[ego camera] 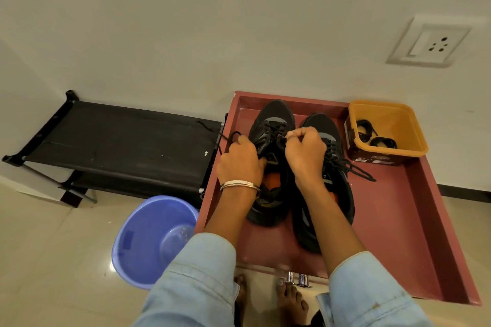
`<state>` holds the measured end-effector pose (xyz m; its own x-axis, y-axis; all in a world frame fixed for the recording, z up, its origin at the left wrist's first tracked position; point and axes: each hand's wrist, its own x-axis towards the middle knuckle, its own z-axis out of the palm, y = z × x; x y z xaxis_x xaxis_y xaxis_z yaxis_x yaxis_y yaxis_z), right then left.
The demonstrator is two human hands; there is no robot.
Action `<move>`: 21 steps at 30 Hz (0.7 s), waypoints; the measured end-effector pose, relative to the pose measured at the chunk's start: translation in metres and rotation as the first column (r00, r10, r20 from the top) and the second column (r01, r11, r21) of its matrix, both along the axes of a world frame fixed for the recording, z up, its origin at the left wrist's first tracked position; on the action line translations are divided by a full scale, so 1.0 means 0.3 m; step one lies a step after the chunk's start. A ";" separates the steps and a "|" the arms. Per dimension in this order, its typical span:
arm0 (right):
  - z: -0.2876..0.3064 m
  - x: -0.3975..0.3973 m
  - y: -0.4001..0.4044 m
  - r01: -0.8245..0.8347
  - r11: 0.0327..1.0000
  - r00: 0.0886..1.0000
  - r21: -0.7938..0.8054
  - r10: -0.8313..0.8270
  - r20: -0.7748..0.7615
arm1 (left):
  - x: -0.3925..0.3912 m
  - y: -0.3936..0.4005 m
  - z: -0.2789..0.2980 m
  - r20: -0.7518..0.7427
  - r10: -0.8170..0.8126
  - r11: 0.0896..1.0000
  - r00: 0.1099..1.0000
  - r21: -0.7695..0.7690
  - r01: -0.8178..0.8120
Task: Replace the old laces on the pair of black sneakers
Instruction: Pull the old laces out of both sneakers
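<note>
Two black sneakers stand side by side on a dark red tray-like top (414, 220), toes toward the wall. My left hand (240, 162), with a metal bangle on its wrist, grips a black lace (225, 138) that loops out to the left of the left sneaker (273, 114). My right hand (305, 152) pinches the lace over the eyelets of that same left sneaker. The right sneaker (322, 125) lies partly under my right forearm, and its loose lace ends (356, 168) trail to the right.
An orange tub (398, 125) holding black coiled laces (372, 137) sits at the tray's far right corner. A black shoe rack (119, 138) stands to the left, a blue plastic bucket (143, 241) on the floor below it. A wall socket (430, 42) is above. My bare feet are under the tray's near edge.
</note>
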<state>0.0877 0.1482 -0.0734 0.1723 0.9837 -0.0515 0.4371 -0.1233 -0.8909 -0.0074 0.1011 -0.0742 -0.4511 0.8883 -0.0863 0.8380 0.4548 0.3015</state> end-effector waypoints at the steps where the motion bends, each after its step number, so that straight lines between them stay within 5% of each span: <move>1: 0.004 0.001 0.003 -0.008 1.000 1.000 -0.002 0.008 -0.028 | 0.003 -0.001 -0.002 0.005 0.013 1.000 1.000 0.005 -0.013; 3: 0.019 -0.001 0.001 -0.099 0.993 0.995 0.068 0.099 0.000 | 0.005 -0.001 -0.006 0.014 0.019 1.000 1.000 0.010 -0.020; 5: 0.012 -0.008 0.001 -0.279 0.953 0.930 0.122 0.236 0.283 | 0.004 0.000 -0.010 0.021 0.017 1.000 1.000 0.009 -0.018; 8: -0.016 -0.023 -0.017 -0.437 0.899 0.634 0.008 0.301 0.712 | 0.002 0.001 -0.014 0.031 0.004 1.000 1.000 -0.002 -0.004; 11: -0.027 -0.023 -0.017 -0.402 0.913 0.633 0.061 0.230 0.739 | 0.001 0.004 -0.016 0.034 -0.012 1.000 0.999 -0.011 0.013; 13: -0.019 -0.022 -0.013 -0.325 0.939 0.780 0.113 0.199 0.593 | 0.002 0.008 -0.018 0.012 -0.024 1.000 1.000 -0.017 0.024; 16: 0.008 -0.024 -0.022 -0.108 0.983 0.985 0.148 0.086 0.149 | 0.004 0.012 -0.022 -0.016 -0.032 0.999 0.999 -0.019 0.032; 21: 0.041 0.001 0.010 0.263 0.964 0.895 0.029 -0.233 -0.379 | 0.006 0.009 -0.019 -0.034 -0.033 0.999 0.999 -0.033 0.031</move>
